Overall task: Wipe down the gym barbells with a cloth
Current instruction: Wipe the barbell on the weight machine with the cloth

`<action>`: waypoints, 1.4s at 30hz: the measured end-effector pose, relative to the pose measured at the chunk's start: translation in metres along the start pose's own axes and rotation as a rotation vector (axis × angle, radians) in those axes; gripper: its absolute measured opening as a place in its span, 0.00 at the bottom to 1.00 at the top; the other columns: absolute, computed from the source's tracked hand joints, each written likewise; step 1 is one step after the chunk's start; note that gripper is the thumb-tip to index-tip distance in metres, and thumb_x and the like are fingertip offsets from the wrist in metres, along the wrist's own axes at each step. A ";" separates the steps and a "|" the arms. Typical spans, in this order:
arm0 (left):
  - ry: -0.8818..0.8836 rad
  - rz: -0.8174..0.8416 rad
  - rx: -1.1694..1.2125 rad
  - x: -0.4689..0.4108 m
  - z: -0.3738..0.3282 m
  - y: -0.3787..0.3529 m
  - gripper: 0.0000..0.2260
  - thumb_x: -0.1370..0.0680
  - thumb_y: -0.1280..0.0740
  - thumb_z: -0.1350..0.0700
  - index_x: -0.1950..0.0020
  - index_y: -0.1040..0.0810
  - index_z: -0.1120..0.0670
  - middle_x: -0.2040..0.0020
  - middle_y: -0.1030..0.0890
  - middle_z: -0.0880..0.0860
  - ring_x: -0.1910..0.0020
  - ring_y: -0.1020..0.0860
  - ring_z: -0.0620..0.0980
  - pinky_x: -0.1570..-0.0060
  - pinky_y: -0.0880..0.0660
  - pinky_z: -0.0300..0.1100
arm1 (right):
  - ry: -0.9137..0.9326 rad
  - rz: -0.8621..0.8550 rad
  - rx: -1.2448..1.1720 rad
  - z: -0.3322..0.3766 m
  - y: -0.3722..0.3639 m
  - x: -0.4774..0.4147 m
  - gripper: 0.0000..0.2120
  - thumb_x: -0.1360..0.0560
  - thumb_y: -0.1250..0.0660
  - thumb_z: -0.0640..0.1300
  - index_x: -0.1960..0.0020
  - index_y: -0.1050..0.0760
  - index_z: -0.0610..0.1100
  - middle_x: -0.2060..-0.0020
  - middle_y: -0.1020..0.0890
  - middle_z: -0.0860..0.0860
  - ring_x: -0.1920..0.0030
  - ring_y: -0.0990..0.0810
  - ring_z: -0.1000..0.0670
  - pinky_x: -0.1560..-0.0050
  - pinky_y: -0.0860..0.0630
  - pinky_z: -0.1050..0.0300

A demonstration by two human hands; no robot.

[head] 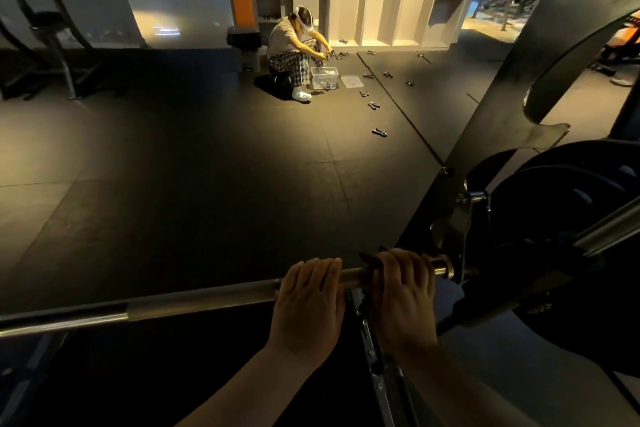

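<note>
Fingers (320, 269) of the left hand (308, 305) lying pressed together, curling over the top of the barbell (194, 302) and gripping bare metal. Running from the left edge of the view, low in the frame, across to the right: the steel bar, shaft smooth and dully shining, resting on a rack. Just to the right of the left hand, close but not touching, the right hand (403, 291) wrapping the bar too, fingers side by side and closing on a dark cloth (369, 262), of which only a corner is peeking out above the knuckles. Further right, the bar's collar (441, 267) meeting the rack bracket (457, 218), then a large black weight plate (571, 225) filling the right edge.

Judging progress: wiping appearing underway at the bar's right end near the collar, with the long stretch toward the left seemingly remaining, though cleaned metal being impossible to tell apart from uncleaned in this dim light. Seeing no other barbells in view.

Beyond, across the dark rubber floor (173, 149), another person (294, 48) crouching beside a clear plastic bin (325, 78) before grey shelving (363, 0).
</note>
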State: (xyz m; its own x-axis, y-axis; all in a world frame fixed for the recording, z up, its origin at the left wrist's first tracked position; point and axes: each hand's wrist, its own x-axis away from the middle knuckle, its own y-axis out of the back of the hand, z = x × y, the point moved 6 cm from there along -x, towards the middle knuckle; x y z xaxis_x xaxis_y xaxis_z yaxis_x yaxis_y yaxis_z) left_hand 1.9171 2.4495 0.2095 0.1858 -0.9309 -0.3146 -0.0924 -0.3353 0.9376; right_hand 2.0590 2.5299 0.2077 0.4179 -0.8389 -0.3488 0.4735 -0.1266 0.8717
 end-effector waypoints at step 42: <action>-0.009 -0.009 0.142 0.000 -0.002 0.009 0.21 0.18 0.46 0.48 0.31 0.23 0.55 0.40 0.19 0.50 0.41 0.21 0.50 0.36 0.24 0.53 | 0.131 0.278 0.164 -0.034 0.024 -0.056 0.13 0.18 0.46 0.52 0.48 0.25 0.48 0.51 0.21 0.50 0.49 0.21 0.45 0.53 0.26 0.51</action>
State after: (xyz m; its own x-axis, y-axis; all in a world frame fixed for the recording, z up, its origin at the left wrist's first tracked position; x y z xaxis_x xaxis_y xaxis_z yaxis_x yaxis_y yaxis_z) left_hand 1.9181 2.4463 0.2181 0.1782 -0.9288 -0.3249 -0.2280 -0.3602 0.9046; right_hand 2.0734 2.5920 0.2364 0.6144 -0.7794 -0.1226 0.2014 0.0047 0.9795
